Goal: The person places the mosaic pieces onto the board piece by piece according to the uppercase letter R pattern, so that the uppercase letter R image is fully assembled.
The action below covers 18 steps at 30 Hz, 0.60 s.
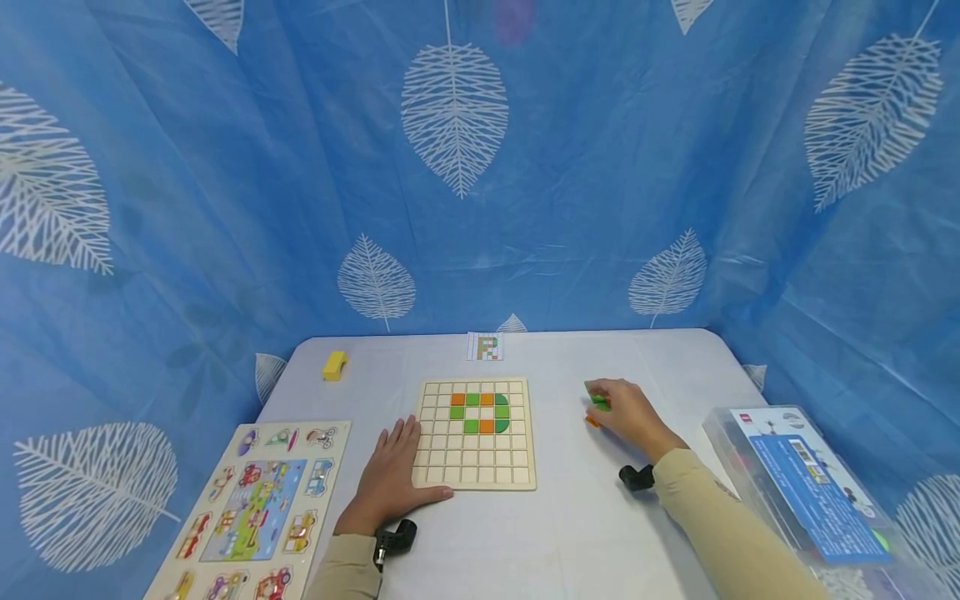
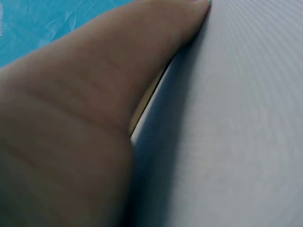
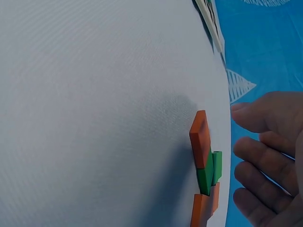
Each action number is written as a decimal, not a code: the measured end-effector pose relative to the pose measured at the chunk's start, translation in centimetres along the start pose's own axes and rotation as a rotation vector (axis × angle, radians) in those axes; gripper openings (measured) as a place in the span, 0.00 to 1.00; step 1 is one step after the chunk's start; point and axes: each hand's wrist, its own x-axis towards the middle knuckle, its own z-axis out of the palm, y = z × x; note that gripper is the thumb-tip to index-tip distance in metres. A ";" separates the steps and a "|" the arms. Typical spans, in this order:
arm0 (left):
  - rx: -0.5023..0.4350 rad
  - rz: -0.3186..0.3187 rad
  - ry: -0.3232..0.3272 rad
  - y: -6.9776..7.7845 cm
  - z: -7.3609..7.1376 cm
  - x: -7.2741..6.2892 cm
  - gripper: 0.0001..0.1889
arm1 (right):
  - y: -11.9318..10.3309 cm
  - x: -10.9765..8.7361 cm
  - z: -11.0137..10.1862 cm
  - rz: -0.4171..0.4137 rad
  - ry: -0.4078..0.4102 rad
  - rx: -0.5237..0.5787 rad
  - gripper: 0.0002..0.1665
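Note:
A wooden grid board (image 1: 435, 458) lies mid-table, with several orange and green tiles set in its upper cells, two of them rounded on the right. My left hand (image 1: 393, 471) rests spread along the board's left side, its thumb near the lower left corner; in the left wrist view the thumb side of the hand (image 2: 90, 94) lies on the white table. My right hand (image 1: 630, 412) is over loose tiles to the board's right. In the right wrist view its fingers bend loosely, holding nothing, beside an orange tile (image 3: 200, 137) and a green tile (image 3: 205, 178).
Behind the board lies a small pattern card (image 1: 485, 347) with coloured squares. A yellow block (image 1: 334, 366) sits at the back left. A picture puzzle with vehicles (image 1: 330, 433) lies at the left, and a clear plastic case (image 1: 723, 433) with a blue label stands at the right.

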 end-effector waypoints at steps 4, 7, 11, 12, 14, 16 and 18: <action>0.001 -0.001 -0.004 -0.1 0.1 0.0 0.74 | 0.1 -0.1 0.1 0.002 -0.010 -0.003 0.24; 0.008 0.006 0.004 -0.2 0.2 0.0 0.74 | 0.3 -0.1 0.2 0.013 -0.015 -0.001 0.24; 0.008 0.006 0.005 -0.2 0.2 0.1 0.74 | 0.4 -0.1 0.4 0.023 -0.035 0.006 0.26; 0.008 0.001 -0.001 -0.2 0.2 0.1 0.74 | 0.4 -0.1 0.4 0.030 -0.043 0.010 0.26; 0.007 -0.002 -0.007 -0.1 0.1 0.1 0.74 | 0.4 -0.1 0.4 0.042 -0.061 0.013 0.28; 0.008 -0.005 -0.010 -0.1 0.1 0.1 0.74 | 0.3 -0.2 0.4 0.055 -0.079 0.015 0.30; 0.008 -0.006 -0.007 -0.1 0.1 0.1 0.74 | 0.2 -0.3 0.3 0.070 -0.095 0.017 0.32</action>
